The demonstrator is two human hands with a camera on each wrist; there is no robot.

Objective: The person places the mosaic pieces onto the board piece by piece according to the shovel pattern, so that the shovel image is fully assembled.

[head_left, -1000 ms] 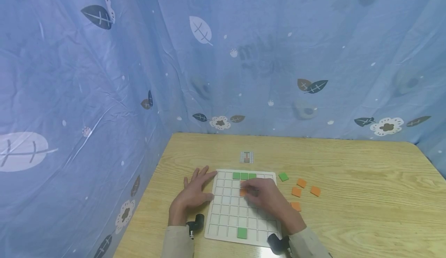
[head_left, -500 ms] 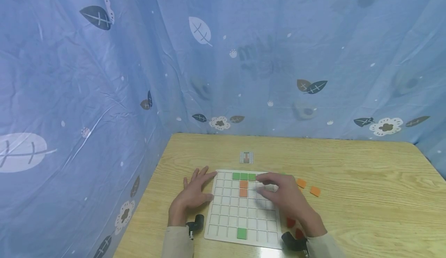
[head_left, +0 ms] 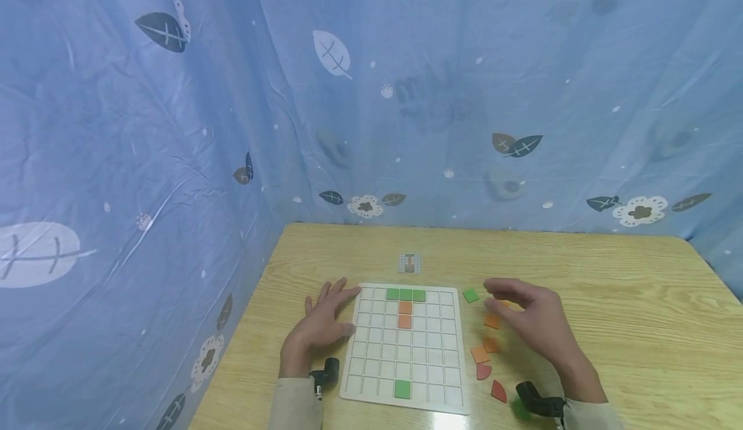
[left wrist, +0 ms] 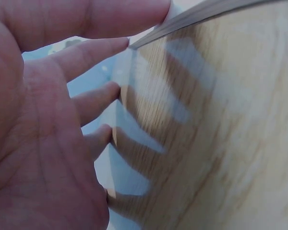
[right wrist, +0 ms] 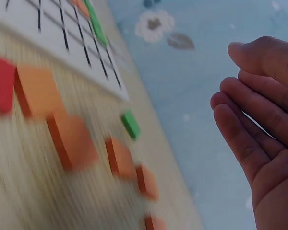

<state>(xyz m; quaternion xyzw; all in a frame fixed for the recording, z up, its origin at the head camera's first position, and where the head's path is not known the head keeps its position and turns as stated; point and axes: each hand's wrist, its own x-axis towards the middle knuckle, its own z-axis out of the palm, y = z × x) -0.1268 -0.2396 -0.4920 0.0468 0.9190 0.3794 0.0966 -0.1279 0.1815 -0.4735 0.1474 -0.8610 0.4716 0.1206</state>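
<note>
A white grid board (head_left: 380, 351) lies on the wooden table. Three green square tiles (head_left: 406, 294) sit in its far row, with two orange tiles (head_left: 404, 314) in a column below the middle one. Another green tile (head_left: 402, 389) is in the nearest row. My left hand (head_left: 322, 323) rests at the board's left edge, thumb and fingertip touching it, fingers spread. My right hand (head_left: 534, 317) hovers over the loose orange tiles (head_left: 480, 354) right of the board, fingers relaxed and holding nothing. In the right wrist view its palm (right wrist: 273, 187) faces several orange tiles (right wrist: 74, 143).
A small pattern card (head_left: 409, 263) lies beyond the board. A loose green tile (head_left: 470, 295) is by the board's far right corner, and red quarter-round pieces (head_left: 498, 391) lie nearer. Black wrist cameras (head_left: 540, 401) sit on both wrists. A blue curtain (head_left: 406, 95) hangs behind the table.
My right hand has let go of the orange tile, now in the grid, and moved right over the loose tiles. My left hand has stayed at the board's edge.
</note>
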